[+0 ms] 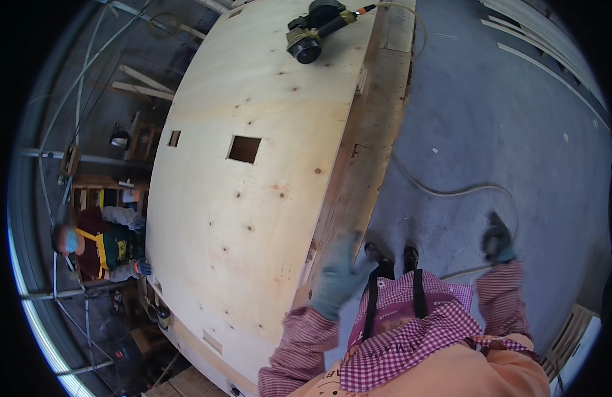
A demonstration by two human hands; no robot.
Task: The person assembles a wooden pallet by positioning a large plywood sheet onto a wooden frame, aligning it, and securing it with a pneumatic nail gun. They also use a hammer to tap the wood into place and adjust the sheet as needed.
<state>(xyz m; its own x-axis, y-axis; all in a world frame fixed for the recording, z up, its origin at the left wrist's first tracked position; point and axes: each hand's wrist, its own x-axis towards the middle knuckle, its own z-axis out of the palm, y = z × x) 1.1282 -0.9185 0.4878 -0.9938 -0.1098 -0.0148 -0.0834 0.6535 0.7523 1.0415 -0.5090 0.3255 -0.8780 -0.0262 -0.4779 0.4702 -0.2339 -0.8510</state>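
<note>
My left hand [338, 278], in a teal work glove, is near the edge of a large pale plywood panel [286, 152]. Its fingers are spread and slightly blurred, and nothing shows in them; whether it touches the panel edge, I cannot tell. Out to the right over the floor is my right hand [498, 239], in a glove with a dark palm. Motion smears it, but its fingers look loosely apart with no object in them. A pneumatic coil nailer [318, 30] lies on the far end of the panel, with an air hose [451, 193] trailing across the floor.
The panel has a square cutout [244, 149] and a smaller cutout [174, 138]. A timber beam [365, 149] runs along its near side. Across the panel stands a co-worker [104, 241], one gloved hand at its edge. A slatted wooden piece [570, 341] stands at lower right.
</note>
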